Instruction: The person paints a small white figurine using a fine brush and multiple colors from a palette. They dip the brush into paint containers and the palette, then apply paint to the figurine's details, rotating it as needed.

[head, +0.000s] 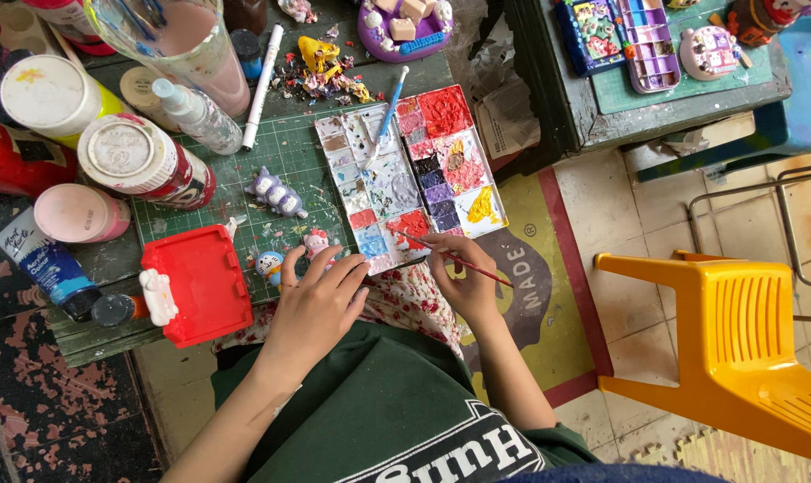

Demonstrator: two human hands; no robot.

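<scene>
Loading paint: right hand (460,284) grips brush (450,258), tip in palette (410,174) red well; left hand (314,302) steadies figurine (315,243) beside palette; next, carry brush across carefully.

Tiled floor (656,233), beige, worn. Yellow plastic chair (736,349) at right. Dark green table (593,116) upper right, metal frame (781,215) beside it. Mat (540,295) with red border underfoot. Daylight, even.

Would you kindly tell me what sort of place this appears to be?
Probably a craft-painting workshop: a paint-smeared white plastic palette, capped paint bottles on a green cutting mat, and a thin red brush in the right hand.
</scene>
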